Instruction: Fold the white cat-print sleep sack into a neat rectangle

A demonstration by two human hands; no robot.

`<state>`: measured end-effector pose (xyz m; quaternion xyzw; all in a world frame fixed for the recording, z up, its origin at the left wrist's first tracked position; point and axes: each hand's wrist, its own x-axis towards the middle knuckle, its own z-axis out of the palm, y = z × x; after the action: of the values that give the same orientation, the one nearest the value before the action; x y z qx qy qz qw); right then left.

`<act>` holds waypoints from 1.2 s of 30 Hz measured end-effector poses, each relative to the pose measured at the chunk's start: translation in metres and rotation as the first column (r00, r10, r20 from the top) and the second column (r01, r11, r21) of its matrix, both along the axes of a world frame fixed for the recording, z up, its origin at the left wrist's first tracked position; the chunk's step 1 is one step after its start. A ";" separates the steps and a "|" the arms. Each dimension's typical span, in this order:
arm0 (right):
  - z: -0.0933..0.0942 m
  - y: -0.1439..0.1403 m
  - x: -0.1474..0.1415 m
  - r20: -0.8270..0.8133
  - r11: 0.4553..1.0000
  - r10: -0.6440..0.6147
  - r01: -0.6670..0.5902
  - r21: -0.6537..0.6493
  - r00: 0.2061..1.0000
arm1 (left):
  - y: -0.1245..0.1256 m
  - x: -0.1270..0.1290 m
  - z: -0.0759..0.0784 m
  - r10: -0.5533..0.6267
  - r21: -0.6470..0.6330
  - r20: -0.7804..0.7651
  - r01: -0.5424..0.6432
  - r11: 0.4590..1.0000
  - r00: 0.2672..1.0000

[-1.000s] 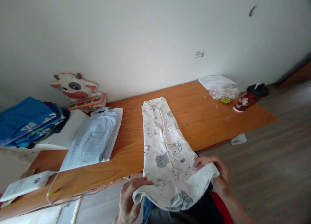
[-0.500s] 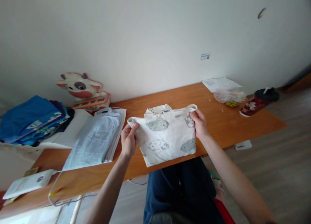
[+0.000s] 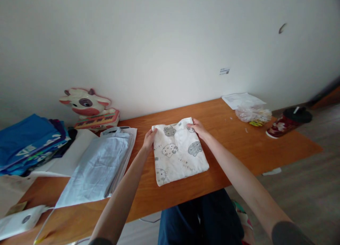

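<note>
A white printed cloth (image 3: 180, 149) with grey cat faces and lettering lies folded into a rough rectangle on the wooden table (image 3: 212, 117), in front of me. What kind of cloth article it is, I cannot tell. My left hand (image 3: 150, 138) pinches its far left corner, thumb on top. At the far right corner, my right hand (image 3: 198, 127) grips the edge, with most of its fingers hidden underneath. The near edge of the cloth rests close to the table's front edge.
To the left are a light blue folded cloth (image 3: 103, 163) with a handle, a pile of blue fabric (image 3: 29, 142), a cow-shaped toy keyboard (image 3: 90, 107) and a white device (image 3: 21, 220). A plastic bag (image 3: 252, 114), papers (image 3: 239, 99) and a dark red tumbler (image 3: 288, 123) stand right.
Both hands have moved closer together. The cloth, held up at the table's front edge before, now lies flatter and farther onto the table, with another printed face showing.
</note>
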<state>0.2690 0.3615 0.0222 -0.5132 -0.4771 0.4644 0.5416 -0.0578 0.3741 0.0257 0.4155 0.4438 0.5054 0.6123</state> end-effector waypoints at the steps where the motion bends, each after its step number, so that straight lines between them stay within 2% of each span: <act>1: -0.001 0.008 0.001 0.013 1.000 -0.005 0.005 0.004 1.000 | 0.008 0.000 -0.001 0.004 -0.003 0.014 -0.004 1.000 1.000; 3: -0.005 0.022 0.002 0.059 1.000 -0.022 0.023 -0.002 0.998 | 0.022 0.001 -0.003 0.005 -0.023 0.029 -0.004 1.000 1.000; 6: -0.017 0.032 0.005 0.150 0.998 -0.066 0.068 -0.005 0.986 | 0.034 0.001 -0.008 -0.058 -0.078 0.048 0.062 0.995 0.997; 10: -0.030 0.030 0.008 0.227 0.990 -0.135 0.126 0.056 0.964 | 0.032 -0.009 -0.008 -0.173 -0.107 0.101 0.183 0.977 0.980; 13: -0.035 0.026 0.009 0.250 0.984 -0.167 0.144 0.108 0.954 | 0.025 -0.015 -0.008 -0.249 -0.043 0.153 0.258 0.965 0.956; 15: -0.036 0.024 0.009 0.258 0.979 -0.182 0.151 0.134 0.949 | 0.021 -0.014 -0.013 -0.187 0.025 0.143 0.185 0.982 0.972; 17: -0.037 0.023 0.008 0.257 0.975 -0.195 0.158 0.157 0.946 | 0.019 -0.010 -0.020 -0.026 0.099 0.086 0.018 0.995 0.996; 19: -0.038 0.021 0.006 0.244 0.970 -0.210 0.169 0.176 0.947 | 0.018 -0.006 -0.028 0.098 0.181 0.022 -0.100 0.978 0.995; 23: -0.042 0.018 0.001 0.220 0.951 -0.266 0.217 0.222 0.938 | 0.021 -0.003 -0.038 0.185 0.329 -0.074 -0.151 0.932 0.980; 26: -0.045 0.016 0.001 0.224 0.931 -0.311 0.248 0.269 0.924 | 0.024 -0.004 -0.039 0.232 0.365 -0.117 -0.175 0.914 0.966; 29: -0.044 0.013 0.001 0.253 0.938 -0.264 0.187 0.291 0.931 | 0.026 -0.003 -0.038 0.205 0.347 -0.176 -0.134 0.928 0.963; 32: -0.038 0.009 0.001 0.289 0.952 -0.183 0.096 0.289 0.940 | 0.028 -0.005 -0.034 0.110 0.293 -0.215 -0.043 0.955 0.970; 36: -0.028 0.004 0.003 0.229 0.947 -0.199 0.127 0.295 0.953 | 0.029 -0.015 -0.025 -0.064 0.176 -0.192 0.098 0.979 0.979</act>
<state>0.2717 0.3652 -0.0057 -0.5259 -0.5587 0.2763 0.5787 -0.0723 0.4033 0.0011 0.5336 0.4329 0.4778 0.5473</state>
